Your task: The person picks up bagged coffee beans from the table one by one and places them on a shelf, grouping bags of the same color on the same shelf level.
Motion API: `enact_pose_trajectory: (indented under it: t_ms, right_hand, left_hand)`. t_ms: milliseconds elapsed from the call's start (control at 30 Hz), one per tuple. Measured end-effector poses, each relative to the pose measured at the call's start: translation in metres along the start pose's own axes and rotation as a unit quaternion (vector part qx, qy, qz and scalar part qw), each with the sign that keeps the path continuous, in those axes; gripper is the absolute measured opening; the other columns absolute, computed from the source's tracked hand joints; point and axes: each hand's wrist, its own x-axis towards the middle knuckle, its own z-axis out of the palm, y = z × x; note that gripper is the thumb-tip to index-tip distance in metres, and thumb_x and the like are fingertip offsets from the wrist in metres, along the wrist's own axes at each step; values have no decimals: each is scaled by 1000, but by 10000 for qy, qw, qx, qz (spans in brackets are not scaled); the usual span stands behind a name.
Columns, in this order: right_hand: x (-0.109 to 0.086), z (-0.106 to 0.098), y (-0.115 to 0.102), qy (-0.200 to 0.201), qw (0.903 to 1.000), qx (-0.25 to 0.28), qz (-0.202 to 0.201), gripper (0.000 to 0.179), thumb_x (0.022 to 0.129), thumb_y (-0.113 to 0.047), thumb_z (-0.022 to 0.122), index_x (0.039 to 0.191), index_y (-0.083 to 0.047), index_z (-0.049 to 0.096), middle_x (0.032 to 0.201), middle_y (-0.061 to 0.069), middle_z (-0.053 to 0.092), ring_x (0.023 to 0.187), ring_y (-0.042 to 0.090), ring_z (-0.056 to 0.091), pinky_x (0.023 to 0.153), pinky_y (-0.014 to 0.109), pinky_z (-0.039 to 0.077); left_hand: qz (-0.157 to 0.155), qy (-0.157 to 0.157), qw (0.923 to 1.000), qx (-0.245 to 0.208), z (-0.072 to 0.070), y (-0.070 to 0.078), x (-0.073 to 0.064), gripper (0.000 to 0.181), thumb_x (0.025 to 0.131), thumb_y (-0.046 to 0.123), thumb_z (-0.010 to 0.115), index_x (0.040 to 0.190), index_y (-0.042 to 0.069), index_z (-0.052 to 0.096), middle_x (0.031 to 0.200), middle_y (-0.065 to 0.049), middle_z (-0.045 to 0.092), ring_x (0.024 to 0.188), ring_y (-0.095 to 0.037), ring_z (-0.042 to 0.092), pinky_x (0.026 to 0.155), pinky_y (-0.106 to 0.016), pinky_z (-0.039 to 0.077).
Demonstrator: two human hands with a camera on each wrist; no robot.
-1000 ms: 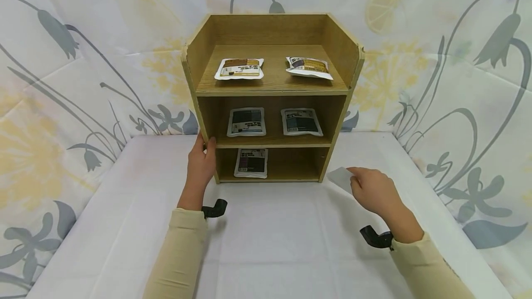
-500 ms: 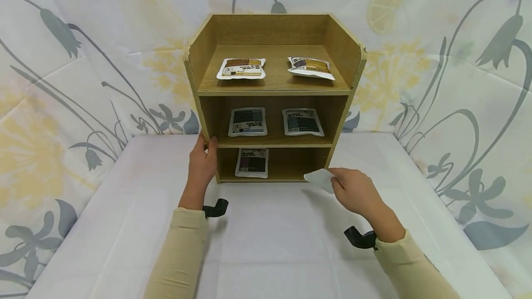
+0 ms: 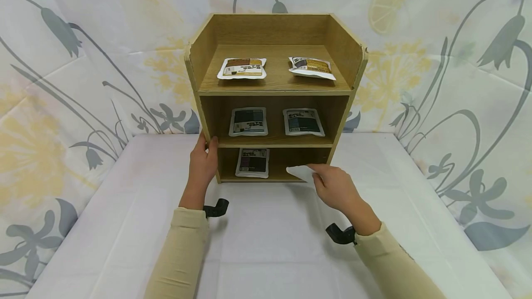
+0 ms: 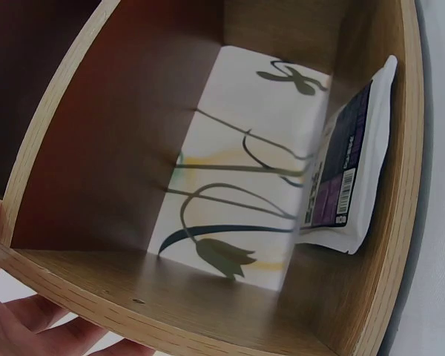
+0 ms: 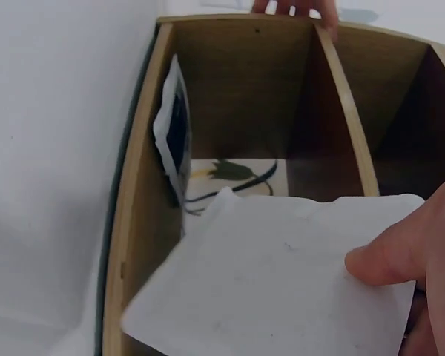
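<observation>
My right hand (image 3: 338,190) pinches a flat white packet (image 5: 274,274) by its edge, thumb on the plain white face. In the head view that packet is just in front of the bottom shelf's right part. My left hand (image 3: 202,163) grips the left side of the wooden shelf unit (image 3: 274,92), thumb on its front edge and fingers along the outside. On the bottom shelf, to the left, lies one packet with a dark purple label (image 3: 252,163); the left wrist view shows its label (image 4: 341,163) too. The held packet's other face is hidden.
Two packets with dark teal labels, a left one (image 3: 248,122) and a right one (image 3: 304,122), lie on the middle shelf. Brown-labelled (image 3: 242,68) and yellow-labelled (image 3: 311,68) packets lie on top. A white cloth (image 3: 266,243) covers the table; a flowered sheet (image 3: 95,50) hangs behind.
My right hand has moved left with the white packet, from beside the unit's lower right corner to the front of the bottom shelf. The left hand keeps its grip on the side.
</observation>
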Motion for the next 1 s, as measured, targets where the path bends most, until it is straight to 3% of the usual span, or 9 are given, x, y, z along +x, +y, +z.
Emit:
enact_pose_trajectory:
  t_ms: [600, 1000]
  right_hand:
    - [24, 40, -5, 156, 9980, -607, -73, 35, 93, -4, 53, 127, -6, 62, 123, 14, 66, 104, 30, 67, 64, 41, 57]
    - [33, 64, 1, 96, 9892, -1413, -383, 41, 87, -1, 58, 128, -6, 62, 123, 12, 66, 107, 32, 65, 85, 46, 54]
  left_hand:
    - [2, 15, 10000, 82, 0, -1, 1, 56, 103, 48, 33, 154, 25, 27, 151, -13, 42, 134, -37, 46, 97, -59, 47]
    - [-48, 15, 10000, 48, 0, -2, 1, 57, 103, 48, 33, 154, 25, 26, 151, -12, 42, 133, -37, 47, 97, -59, 47]
